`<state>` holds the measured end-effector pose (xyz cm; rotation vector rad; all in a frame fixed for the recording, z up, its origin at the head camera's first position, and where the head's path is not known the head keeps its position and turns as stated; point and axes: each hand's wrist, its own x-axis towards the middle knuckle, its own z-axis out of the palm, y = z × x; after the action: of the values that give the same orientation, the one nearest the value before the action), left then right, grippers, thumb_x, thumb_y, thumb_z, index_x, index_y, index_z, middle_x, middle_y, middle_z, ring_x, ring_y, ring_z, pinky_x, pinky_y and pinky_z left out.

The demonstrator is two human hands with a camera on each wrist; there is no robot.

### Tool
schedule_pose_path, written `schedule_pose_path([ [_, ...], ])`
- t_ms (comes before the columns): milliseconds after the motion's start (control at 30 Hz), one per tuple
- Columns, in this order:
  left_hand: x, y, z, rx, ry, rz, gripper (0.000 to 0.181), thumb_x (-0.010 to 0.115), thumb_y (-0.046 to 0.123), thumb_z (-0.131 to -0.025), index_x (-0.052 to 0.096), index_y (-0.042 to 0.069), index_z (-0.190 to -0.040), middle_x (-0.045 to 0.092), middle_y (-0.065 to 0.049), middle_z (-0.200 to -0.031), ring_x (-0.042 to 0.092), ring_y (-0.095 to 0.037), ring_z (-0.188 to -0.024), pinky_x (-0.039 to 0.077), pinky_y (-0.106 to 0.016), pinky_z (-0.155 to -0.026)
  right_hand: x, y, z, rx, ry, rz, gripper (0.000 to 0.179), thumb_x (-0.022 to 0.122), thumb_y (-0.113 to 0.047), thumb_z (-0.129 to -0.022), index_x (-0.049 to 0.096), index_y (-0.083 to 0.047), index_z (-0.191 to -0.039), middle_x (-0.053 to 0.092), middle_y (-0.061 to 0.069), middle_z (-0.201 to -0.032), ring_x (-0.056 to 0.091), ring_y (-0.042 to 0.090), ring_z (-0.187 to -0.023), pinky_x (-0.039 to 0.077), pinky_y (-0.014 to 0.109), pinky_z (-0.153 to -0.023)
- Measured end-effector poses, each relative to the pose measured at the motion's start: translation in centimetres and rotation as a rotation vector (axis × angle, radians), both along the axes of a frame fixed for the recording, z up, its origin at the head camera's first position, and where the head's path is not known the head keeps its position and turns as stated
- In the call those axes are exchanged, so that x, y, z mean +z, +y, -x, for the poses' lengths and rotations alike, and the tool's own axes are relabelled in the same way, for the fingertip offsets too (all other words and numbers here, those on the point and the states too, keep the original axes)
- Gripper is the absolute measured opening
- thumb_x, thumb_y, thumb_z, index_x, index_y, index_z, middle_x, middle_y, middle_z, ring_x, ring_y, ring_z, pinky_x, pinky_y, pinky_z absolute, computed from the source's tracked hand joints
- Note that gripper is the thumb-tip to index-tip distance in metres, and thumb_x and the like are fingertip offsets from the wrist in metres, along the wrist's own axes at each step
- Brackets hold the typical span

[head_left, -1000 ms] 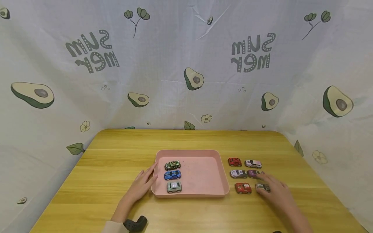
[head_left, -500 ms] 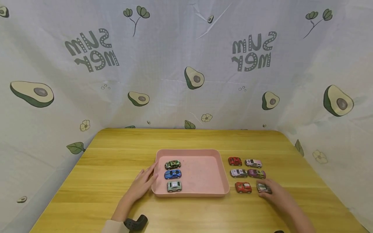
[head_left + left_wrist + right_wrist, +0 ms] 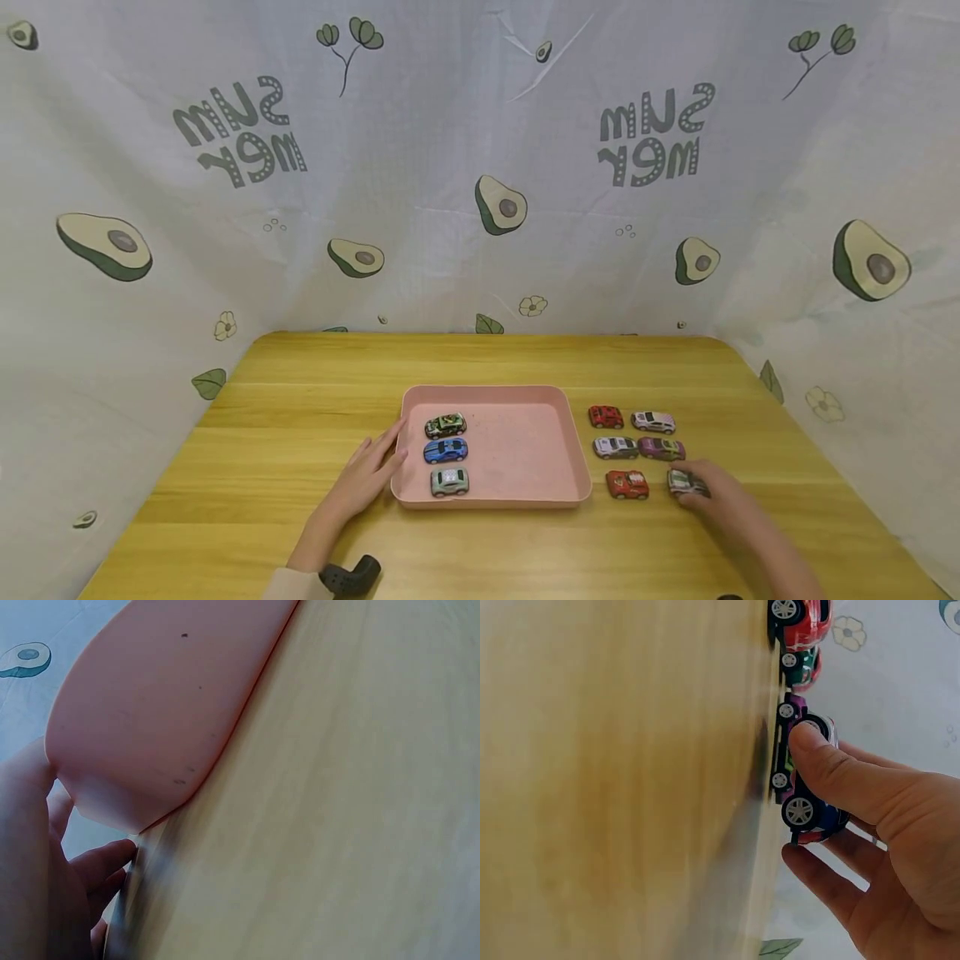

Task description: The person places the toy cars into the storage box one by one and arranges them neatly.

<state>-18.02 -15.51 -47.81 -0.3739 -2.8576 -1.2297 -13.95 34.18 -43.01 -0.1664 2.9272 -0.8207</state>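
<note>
My right hand (image 3: 723, 500) pinches a small toy car (image 3: 684, 482) between thumb and fingers, to the right of the other toy cars. In the right wrist view that toy car (image 3: 814, 814) shows its dark blue side and silver wheels, with the thumb across it. My left hand (image 3: 363, 479) rests at the left edge of a shallow pink tray (image 3: 525, 503), its fingers extended and touching the rim. The left wrist view shows these fingers (image 3: 101, 866) by the outer wall. Inside the tray, a camouflage car (image 3: 446, 426), a blue car (image 3: 446, 451) and a pale green car (image 3: 449, 482) form a column.
Right of the tray stand a red car (image 3: 605, 417), a pale pink car (image 3: 653, 422), a white-lilac car (image 3: 616, 447), a purple car (image 3: 662, 448) and another red car (image 3: 627, 484). A patterned curtain (image 3: 427, 167) hangs behind the wooden table (image 3: 300, 400).
My right hand has come down from over the purple car, closed its fingers on the nearest right toy car and shifted it slightly right. The left hand and tray stay put.
</note>
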Motion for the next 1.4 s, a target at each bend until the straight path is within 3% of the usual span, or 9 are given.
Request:
schedule_pose_path([
  [200, 0.0, 0.0, -0.1, 0.004, 0.003, -0.001, 0.053, 0.043, 0.039, -0.094, 0.03, 0.024, -0.143, 0.038, -0.009, -0.144, 0.035, -0.029, -0.133, 0.01, -0.049, -0.115, 1.2, -0.3, 0.0, -0.034, -0.034, -0.007, 0.05, 0.061, -0.016, -0.083, 0.047, 0.004, -0.126, 0.045, 0.034, -0.125, 0.042, 0.053, -0.113, 0.037, 0.064, -0.09],
  [467, 0.2, -0.1, -0.2, 0.008, -0.003, 0.003, 0.053, 0.043, 0.04, -0.094, 0.03, 0.024, -0.143, 0.038, -0.009, -0.144, 0.035, -0.029, -0.133, 0.01, -0.049, -0.115, 2.7, -1.7, 1.2, 0.039, 0.054, -0.108, 0.052, 0.066, -0.019, -0.079, 0.051, 0.005, -0.122, 0.049, 0.037, -0.118, 0.048, 0.052, -0.106, 0.041, 0.061, -0.087],
  [667, 0.1, 0.0, -0.2, 0.007, -0.006, 0.005, 0.053, 0.042, 0.04, -0.094, 0.029, 0.026, -0.143, 0.038, -0.01, -0.144, 0.034, -0.03, -0.133, 0.01, -0.05, -0.115, 3.0, -3.0, 2.2, 0.092, 0.089, -0.133, 0.049, 0.068, -0.015, -0.077, 0.054, 0.006, -0.119, 0.055, 0.033, -0.113, 0.052, 0.049, -0.103, 0.044, 0.059, -0.085],
  [933, 0.1, 0.1, -0.2, 0.008, -0.003, -0.001, 0.052, 0.043, 0.039, -0.094, 0.029, 0.026, -0.143, 0.037, -0.01, -0.144, 0.034, -0.03, -0.134, 0.01, -0.05, -0.115, 3.3, -5.5, 2.8, 0.138, 0.195, -0.174, 0.044, 0.067, -0.016, -0.079, 0.057, 0.003, -0.117, 0.057, 0.027, -0.115, 0.052, 0.046, -0.107, 0.044, 0.057, -0.087],
  [1167, -0.1, 0.4, -0.5, 0.015, 0.002, 0.004, 0.053, 0.043, 0.04, -0.094, 0.029, 0.027, -0.143, 0.038, -0.009, -0.144, 0.034, -0.03, -0.134, 0.01, -0.05, -0.115, 3.8, -7.5, 3.1, 0.133, 0.165, -0.179, 0.046, 0.065, -0.023, -0.081, 0.056, -0.003, -0.121, 0.053, 0.027, -0.123, 0.047, 0.047, -0.114, 0.042, 0.06, -0.089],
  [1400, -0.4, 0.5, -0.7, 0.02, 0.013, 0.007, 0.053, 0.043, 0.04, -0.094, 0.029, 0.026, -0.143, 0.038, -0.009, -0.144, 0.034, -0.03, -0.134, 0.01, -0.05, -0.115, 3.3, -9.7, 3.6, 0.227, 0.212, -0.113, 0.043, 0.067, -0.016, -0.079, 0.057, -0.001, -0.118, 0.06, 0.019, -0.115, 0.053, 0.04, -0.11, 0.047, 0.05, -0.088],
])
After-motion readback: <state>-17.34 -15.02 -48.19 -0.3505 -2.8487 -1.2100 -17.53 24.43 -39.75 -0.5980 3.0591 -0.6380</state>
